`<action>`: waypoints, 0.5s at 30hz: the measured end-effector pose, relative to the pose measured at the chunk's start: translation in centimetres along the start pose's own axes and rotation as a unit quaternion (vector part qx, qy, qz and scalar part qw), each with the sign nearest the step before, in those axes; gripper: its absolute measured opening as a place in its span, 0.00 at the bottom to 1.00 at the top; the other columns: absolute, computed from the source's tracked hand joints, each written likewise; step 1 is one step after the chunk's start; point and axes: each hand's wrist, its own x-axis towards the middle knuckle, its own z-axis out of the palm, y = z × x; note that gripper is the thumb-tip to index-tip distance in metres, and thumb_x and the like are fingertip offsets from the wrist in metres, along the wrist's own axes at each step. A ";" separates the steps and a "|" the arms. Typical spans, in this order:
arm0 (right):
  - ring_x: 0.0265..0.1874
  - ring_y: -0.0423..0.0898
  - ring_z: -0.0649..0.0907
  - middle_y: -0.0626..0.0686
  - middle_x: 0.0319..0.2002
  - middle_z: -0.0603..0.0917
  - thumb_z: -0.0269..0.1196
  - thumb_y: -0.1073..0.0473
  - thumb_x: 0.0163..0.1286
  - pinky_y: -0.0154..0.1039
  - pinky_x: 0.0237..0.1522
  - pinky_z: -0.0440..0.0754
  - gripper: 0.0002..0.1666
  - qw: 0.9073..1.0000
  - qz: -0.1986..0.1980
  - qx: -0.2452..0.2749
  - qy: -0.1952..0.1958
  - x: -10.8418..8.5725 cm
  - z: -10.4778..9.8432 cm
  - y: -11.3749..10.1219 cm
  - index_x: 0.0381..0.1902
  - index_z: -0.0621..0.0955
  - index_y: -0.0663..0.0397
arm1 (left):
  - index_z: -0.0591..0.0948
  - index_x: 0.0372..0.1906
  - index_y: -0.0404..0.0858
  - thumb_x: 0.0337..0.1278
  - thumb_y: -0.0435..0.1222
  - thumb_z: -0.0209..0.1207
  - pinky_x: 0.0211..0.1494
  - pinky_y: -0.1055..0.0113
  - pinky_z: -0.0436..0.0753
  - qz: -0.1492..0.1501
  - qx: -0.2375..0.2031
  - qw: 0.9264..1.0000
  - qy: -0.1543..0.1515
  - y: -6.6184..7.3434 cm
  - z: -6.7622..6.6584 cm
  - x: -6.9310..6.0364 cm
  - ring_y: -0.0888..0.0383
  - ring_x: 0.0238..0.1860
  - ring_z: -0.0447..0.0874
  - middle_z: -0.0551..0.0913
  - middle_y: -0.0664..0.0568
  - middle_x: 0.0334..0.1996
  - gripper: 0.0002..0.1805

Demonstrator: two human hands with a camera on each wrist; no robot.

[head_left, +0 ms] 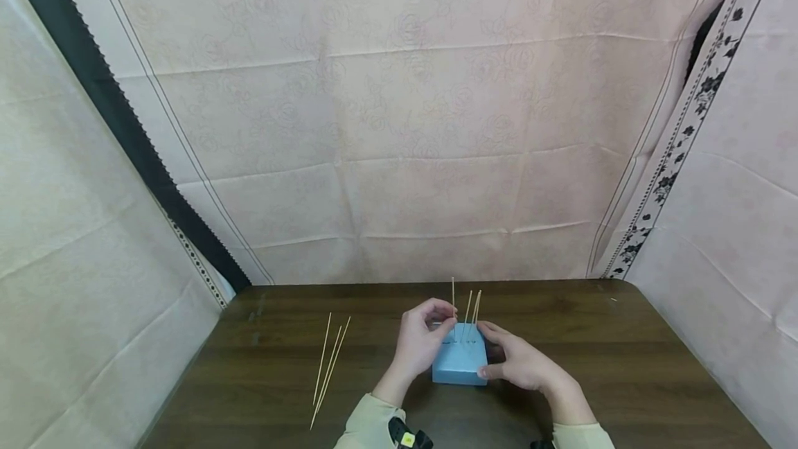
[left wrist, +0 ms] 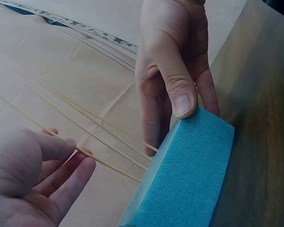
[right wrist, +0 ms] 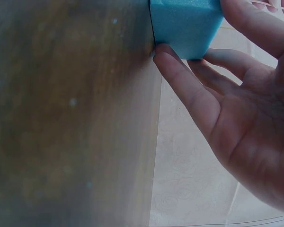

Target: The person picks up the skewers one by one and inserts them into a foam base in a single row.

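Observation:
A blue foam block (head_left: 460,371) rests on the table, with several thin wooden skewers standing in its top. My left hand (head_left: 419,339) pinches one skewer (left wrist: 111,167) between thumb and fingertips; the skewer's lower end meets the block's top face. Beyond it, other skewers (left wrist: 100,140) lean at slight angles. My right hand (head_left: 524,364) holds the block by its right side, thumb at the near edge and fingers at the far side. In the right wrist view, those fingers (right wrist: 191,94) touch the end of the block.
Three loose skewers (head_left: 329,369) lie on the dark wooden table (head_left: 262,393), left of my left hand. A pale patterned cloth (head_left: 424,123) hangs behind the table's far edge, and more cloth (head_left: 736,241) hangs along both sides.

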 end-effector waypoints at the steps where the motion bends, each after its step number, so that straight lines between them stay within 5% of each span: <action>1: 0.66 0.70 0.79 0.71 0.81 0.61 0.79 0.61 0.62 0.71 0.65 0.75 0.56 1.000 0.000 0.000 0.000 0.0 0.0 0.0 0.82 0.64 0.65 | 0.89 0.49 0.44 0.72 0.33 0.68 0.54 0.65 0.88 0.000 0.001 1.000 -0.001 -0.1 0.1 0.0 0.62 0.45 0.88 0.89 0.59 0.43 0.07; 15: 0.65 0.70 0.80 0.73 0.80 0.60 0.79 0.61 0.62 0.71 0.64 0.76 0.56 1.000 -0.013 0.001 -0.002 -0.1 -0.1 0.0 0.81 0.64 0.67 | 0.89 0.48 0.42 0.71 0.32 0.69 0.53 0.60 0.89 0.003 0.017 1.000 -0.008 -0.2 0.3 0.1 0.64 0.44 0.88 0.90 0.57 0.43 0.06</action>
